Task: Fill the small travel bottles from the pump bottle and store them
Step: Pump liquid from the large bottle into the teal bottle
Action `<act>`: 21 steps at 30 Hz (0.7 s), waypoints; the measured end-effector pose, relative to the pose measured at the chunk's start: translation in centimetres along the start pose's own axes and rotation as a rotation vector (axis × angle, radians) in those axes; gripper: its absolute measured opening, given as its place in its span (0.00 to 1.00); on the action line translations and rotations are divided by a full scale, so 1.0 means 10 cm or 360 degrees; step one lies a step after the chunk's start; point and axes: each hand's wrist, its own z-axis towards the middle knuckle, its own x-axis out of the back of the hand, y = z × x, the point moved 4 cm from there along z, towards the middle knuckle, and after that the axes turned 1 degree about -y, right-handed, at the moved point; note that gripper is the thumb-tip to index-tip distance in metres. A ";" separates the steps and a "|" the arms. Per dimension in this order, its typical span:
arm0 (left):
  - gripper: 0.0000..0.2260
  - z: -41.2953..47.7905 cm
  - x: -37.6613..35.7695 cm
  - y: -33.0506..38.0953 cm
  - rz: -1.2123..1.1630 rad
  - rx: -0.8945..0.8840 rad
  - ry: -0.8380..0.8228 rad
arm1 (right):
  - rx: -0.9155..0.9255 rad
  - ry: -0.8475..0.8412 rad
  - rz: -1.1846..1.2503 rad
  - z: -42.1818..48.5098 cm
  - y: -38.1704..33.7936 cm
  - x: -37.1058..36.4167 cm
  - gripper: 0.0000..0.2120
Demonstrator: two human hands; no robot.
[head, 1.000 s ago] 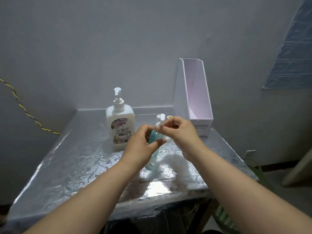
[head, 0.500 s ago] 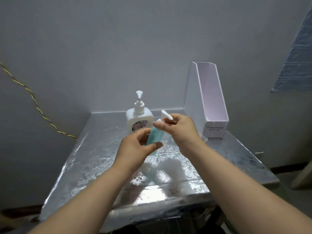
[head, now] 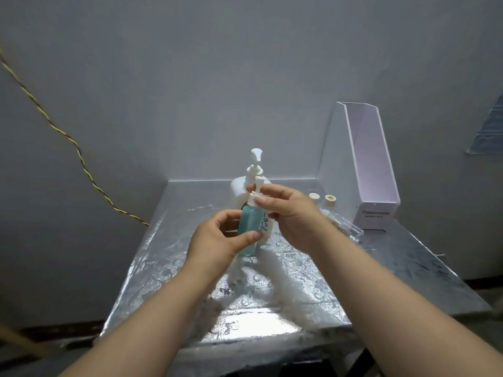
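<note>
Teal travel bottle (head: 248, 227) w/ white pump top (head: 254, 197), left hand (head: 217, 240) gripping body, right hand (head: 291, 213) pinching top

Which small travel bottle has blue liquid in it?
The held bottle: left hand grips its body, right hand pinches its cap, before the pump bottle. The two clear bottles by the file box show no blue.

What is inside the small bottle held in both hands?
Blue-green liquid shows through the small bottle. The left hand and right hand cover parts, so the fill level cannot be judged.
</note>
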 end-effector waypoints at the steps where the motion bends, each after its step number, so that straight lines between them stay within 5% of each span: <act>1: 0.21 0.00 0.00 0.00 0.0020 -0.0007 0.0015 | 0.0020 0.0034 -0.0080 0.01 0.00 0.00 0.06; 14: 0.23 -0.01 -0.33 0.17 0.0043 -0.0099 0.0089 | 0.0019 0.0188 -0.0280 -0.12 -0.20 0.36 0.06; 17: 0.24 0.00 -0.40 0.17 0.0030 -0.0088 0.0087 | -0.0022 0.0128 -0.0318 -0.15 -0.23 0.41 0.16; 21: 0.24 0.00 -0.49 0.16 0.0075 -0.0058 0.0082 | -0.0009 0.0259 -0.0358 -0.14 -0.26 0.49 0.09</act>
